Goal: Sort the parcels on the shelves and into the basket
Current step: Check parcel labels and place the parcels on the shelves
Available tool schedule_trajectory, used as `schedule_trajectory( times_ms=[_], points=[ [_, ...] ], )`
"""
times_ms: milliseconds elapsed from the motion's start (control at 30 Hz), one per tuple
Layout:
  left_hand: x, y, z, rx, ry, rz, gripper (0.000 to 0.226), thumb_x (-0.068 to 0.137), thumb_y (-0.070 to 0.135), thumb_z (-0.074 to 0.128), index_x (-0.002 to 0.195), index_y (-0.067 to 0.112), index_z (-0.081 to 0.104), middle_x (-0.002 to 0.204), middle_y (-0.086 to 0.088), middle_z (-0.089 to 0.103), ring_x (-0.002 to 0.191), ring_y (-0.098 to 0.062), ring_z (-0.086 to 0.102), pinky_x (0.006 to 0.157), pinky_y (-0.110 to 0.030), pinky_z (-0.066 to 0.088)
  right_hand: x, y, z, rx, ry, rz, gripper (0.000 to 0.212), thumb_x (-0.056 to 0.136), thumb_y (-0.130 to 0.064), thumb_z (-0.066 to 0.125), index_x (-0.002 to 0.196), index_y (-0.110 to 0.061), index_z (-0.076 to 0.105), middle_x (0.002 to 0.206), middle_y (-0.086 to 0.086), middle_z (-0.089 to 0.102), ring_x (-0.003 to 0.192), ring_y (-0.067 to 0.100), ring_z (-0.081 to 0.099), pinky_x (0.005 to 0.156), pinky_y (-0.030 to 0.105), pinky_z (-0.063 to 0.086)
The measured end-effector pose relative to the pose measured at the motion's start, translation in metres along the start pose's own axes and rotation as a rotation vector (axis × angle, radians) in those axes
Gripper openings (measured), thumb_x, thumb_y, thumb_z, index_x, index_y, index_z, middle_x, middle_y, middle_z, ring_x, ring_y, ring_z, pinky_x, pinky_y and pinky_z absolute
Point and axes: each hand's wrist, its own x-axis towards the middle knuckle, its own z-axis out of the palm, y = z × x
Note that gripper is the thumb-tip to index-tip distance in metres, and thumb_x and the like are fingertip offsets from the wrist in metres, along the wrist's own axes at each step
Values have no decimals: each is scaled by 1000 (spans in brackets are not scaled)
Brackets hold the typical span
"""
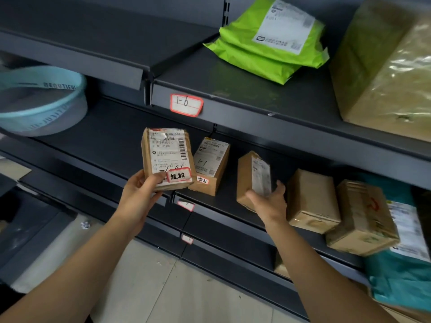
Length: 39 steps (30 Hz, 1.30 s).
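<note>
Fingers (156, 180) of the left hand (140, 194) pinch the labelled parcel (166, 155) by its bottom edge, thumb on top. The label faces up at mid-frame, I'd guess so the handwritten code can be read. Right hand (270, 203) has its fingers spread round the low end of an upright small box (250, 176) on the middle shelf (105, 141). Can't tell if it's really gripping. Pale blue basket (35, 116) sits upper left, probably one possible spot for the held parcel.

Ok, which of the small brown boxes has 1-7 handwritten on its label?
The untouched box standing on the shelf between the two hands: right of the parcel the left hand holds up, left of the carton the right hand grips.
</note>
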Motion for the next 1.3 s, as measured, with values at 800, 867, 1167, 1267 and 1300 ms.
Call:
schedule_trajectory(
  times_ms=[800,867,1167,1267,1300],
  points=[
    [-29,2,80,69,-165,96,39,86,22,64,124,19,52,117,1,66,107,-14,63,97,-33,47,-8,17,-87,-924,238,-264,82,90,-54,49,150,-10,13,154,23,6,141,42,7,115,46,16],
    [-33,1,94,73,-185,88,40,86,22,65,123,21,51,117,2,66,107,-12,63,96,-32,47,-1,23,-95,-1065,94,-102,92,87,-66,42,151,-15,0,156,21,-7,141,47,-12,116,49,4],
    [-38,-1,104,64,-202,47,35,87,18,64,121,17,56,114,-1,68,103,-12,65,88,-27,49,-3,28,-79,-973,-9,-175,70,89,-61,43,145,-27,18,151,18,11,138,48,16,114,53,15],
    [-38,-1,101,66,-201,52,34,87,18,63,120,17,55,114,-1,67,104,-13,65,87,-27,48,-5,32,-80,-776,1,-171,67,87,-56,52,142,-31,24,144,14,13,127,40,31,104,49,35],
    [-38,0,99,67,-203,53,35,87,18,63,121,17,55,114,-1,67,104,-13,65,88,-27,48,-6,33,-79,-725,20,-164,70,85,-54,57,142,-31,24,143,14,12,125,38,31,100,47,37]
  ],
)
